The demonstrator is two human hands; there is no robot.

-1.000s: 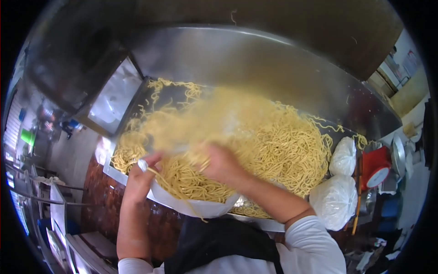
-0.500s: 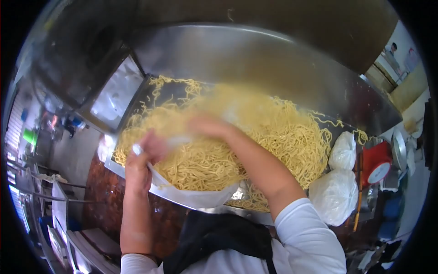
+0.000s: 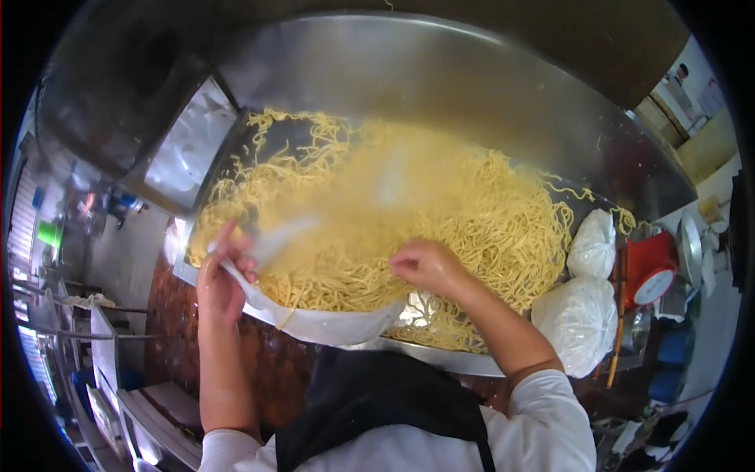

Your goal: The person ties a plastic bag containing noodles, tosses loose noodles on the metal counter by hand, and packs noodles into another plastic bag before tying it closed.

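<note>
Yellow noodles (image 3: 503,228) are heaped across a wide metal tray (image 3: 452,359). At the tray's near side hangs a white plastic bag (image 3: 338,326), its mouth spread and noodles lying in it. On the left, my left hand (image 3: 222,275) grips the bag's edge, with some fingers raised. My right hand (image 3: 431,266) is over the noodles by the bag's right side. Its fingers are curled together, and what they hold, if anything, cannot be made out. A blurred haze covers the middle of the heap.
Two filled, tied plastic bags (image 3: 576,326) sit at the tray's right end. Beside them stands a red dial scale (image 3: 651,267). A tall metal panel (image 3: 377,75) rises behind the tray. Metal frames (image 3: 118,354) are at the lower left. A person (image 3: 678,85) appears far off at upper right.
My right hand has come back from the middle of the heap, toward me and to the right. My left hand, still on the bag, has shifted slightly left. The whole view has tilted a little.
</note>
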